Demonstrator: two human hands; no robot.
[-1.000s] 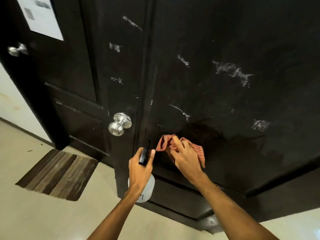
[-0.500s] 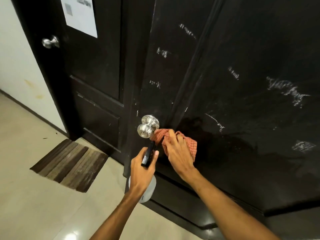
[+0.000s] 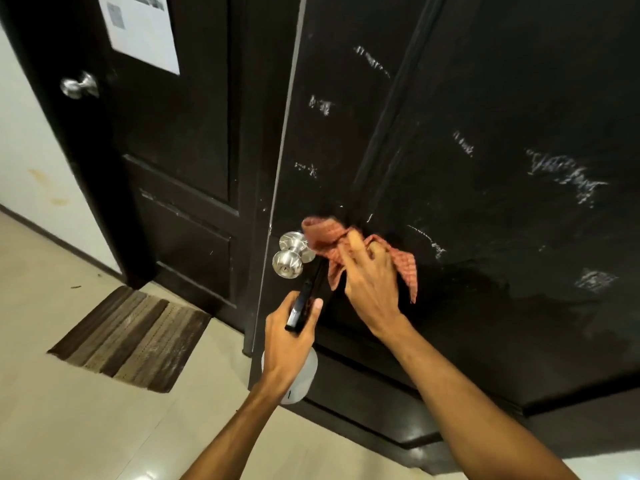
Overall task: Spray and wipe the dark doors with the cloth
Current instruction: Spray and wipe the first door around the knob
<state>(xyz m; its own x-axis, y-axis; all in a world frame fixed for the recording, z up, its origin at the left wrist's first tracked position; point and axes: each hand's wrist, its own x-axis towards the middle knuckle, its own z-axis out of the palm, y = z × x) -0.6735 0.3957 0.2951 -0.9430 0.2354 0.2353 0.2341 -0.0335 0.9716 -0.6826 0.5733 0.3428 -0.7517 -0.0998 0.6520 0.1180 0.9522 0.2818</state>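
**Cloth on the near door, beside the knob**

Right hand (image 3: 372,282) presses a red-orange checked cloth (image 3: 327,237) against the near dark door (image 3: 485,98). Fingers curled and bunched into the fabric, clamped on it; knuckles raised. The cloth is thin woven stuff, crumpled — one rolled end sticks out toward 10 o'clock of the hand, a loose flap hangs toward 4 o'clock. That rolled end sits just beside the round brushed-metal knob (image 3: 292,254), touching or nearly so; cannot tell which.

Left hand (image 3: 289,341) grips a spray bottle (image 3: 298,379): translucent white rounded body below the fist, black trigger head (image 3: 304,303) pointing up toward 1 o'clock, thumb laid along its side. Fingers wrapped round the neck.

Door surface is matte black with raised panel mouldings and scattered chalky white scuffs (image 3: 568,174). A darker, wet-looking patch with a ragged edge spreads from 3 to 5 o'clock of the cloth.

At 10 o'clock of the scene stands a second dark door (image 3: 180,140), panelled, with its own metal knob (image 3: 78,85) and a white paper sheet (image 3: 142,26) stuck up high. On the glossy cream floor tiles (image 3: 69,427) at 8 o'clock lies a striped brown-and-tan woven mat (image 3: 131,337), ribbed texture — near the second door's foot.
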